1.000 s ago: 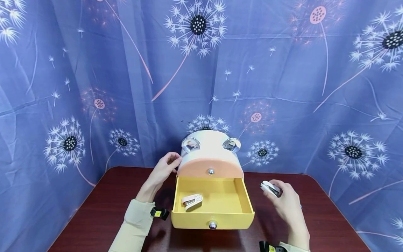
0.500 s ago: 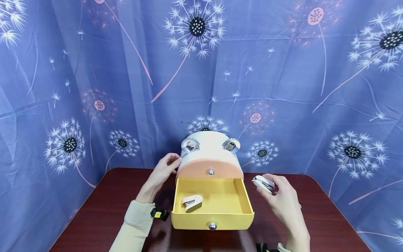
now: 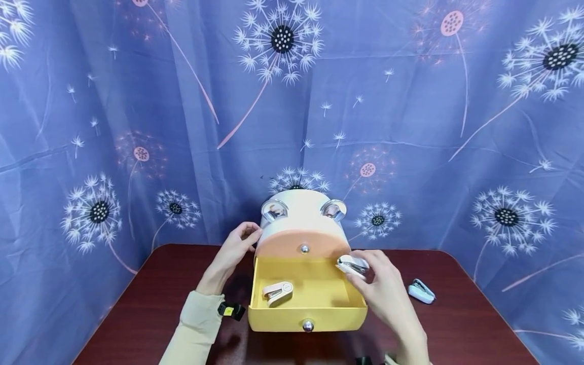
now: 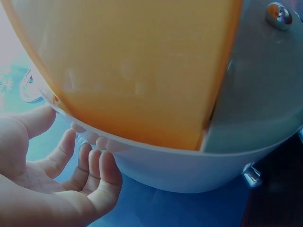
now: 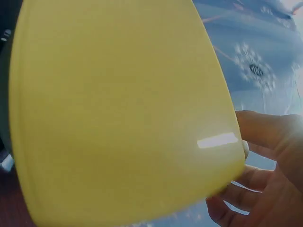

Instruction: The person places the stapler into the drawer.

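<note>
My right hand (image 3: 388, 291) pinches a white mini stapler (image 3: 352, 267) between thumb and fingers, over the right side of a pulled-out yellow drawer (image 3: 278, 319). Inside the drawer, toward its left, lies a pale pink mini stapler (image 3: 278, 293). The drawer belongs to a small rounded white cabinet (image 3: 298, 210). My left hand (image 3: 233, 249) rests at the cabinet's left side, its fingers loosely bent; the left wrist view has the fingertips (image 4: 110, 163) right by the white wall. In the right wrist view the drawer's yellow front (image 5: 118, 109) hides most of the held stapler.
A light blue mini stapler (image 3: 421, 291) lies on the dark red table (image 3: 456, 324) to the right of my right hand. Above the open drawer is a closed peach drawer (image 3: 283, 242) with a silver knob. A blue dandelion-print curtain (image 3: 410, 116) hangs behind the table.
My right hand has carried the white stapler leftward, from beside the cabinet to over the drawer. The light blue stapler has come into sight. My left hand has stayed in place.
</note>
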A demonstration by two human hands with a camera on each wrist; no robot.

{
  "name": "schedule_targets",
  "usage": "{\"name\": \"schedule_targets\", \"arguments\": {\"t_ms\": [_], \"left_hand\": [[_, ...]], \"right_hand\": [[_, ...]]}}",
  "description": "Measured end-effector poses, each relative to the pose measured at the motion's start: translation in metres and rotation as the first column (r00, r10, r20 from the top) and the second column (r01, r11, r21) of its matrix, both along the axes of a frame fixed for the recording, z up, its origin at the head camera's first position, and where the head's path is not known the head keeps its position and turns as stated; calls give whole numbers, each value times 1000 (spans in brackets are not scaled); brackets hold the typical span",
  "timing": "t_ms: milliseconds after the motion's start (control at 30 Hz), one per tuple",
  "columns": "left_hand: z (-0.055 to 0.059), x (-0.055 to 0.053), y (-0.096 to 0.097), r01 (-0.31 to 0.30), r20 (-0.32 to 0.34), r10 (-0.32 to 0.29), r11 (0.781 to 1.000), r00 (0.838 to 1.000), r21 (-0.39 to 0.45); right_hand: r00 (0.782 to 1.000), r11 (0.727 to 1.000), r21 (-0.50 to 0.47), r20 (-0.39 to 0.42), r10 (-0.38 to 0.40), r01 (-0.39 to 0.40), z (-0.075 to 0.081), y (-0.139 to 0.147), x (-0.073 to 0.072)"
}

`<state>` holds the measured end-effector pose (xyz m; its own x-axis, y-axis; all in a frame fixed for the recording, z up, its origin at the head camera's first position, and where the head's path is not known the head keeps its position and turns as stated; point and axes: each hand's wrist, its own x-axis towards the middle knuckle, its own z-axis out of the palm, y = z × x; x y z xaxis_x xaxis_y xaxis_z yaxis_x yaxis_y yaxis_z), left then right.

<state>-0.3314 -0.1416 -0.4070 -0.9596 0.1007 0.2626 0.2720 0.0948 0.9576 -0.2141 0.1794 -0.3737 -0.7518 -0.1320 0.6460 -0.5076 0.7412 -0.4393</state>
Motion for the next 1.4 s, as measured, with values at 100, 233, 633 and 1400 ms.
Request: {"name": "schedule_targets", "arguments": {"t_ms": [100, 233, 633, 1400], "left_hand": [[0, 2, -1, -9, 4, 9, 1000, 1000, -2], [0, 3, 0, -10, 8, 11, 1000, 1000, -12], [1, -2, 0, 3, 3, -3, 1000, 1000, -19], [3, 0, 0, 6, 0, -6, 1000, 1000, -8]], "right_hand": [[998, 998, 37, -10, 57, -56, -1, -11, -1], [991, 985, 116, -1, 131, -130, -3, -25, -2], [930, 864, 347, 182, 320, -365, -4, -43, -17], [789, 615, 503, 473, 392, -607, -5, -66, -45]]}}
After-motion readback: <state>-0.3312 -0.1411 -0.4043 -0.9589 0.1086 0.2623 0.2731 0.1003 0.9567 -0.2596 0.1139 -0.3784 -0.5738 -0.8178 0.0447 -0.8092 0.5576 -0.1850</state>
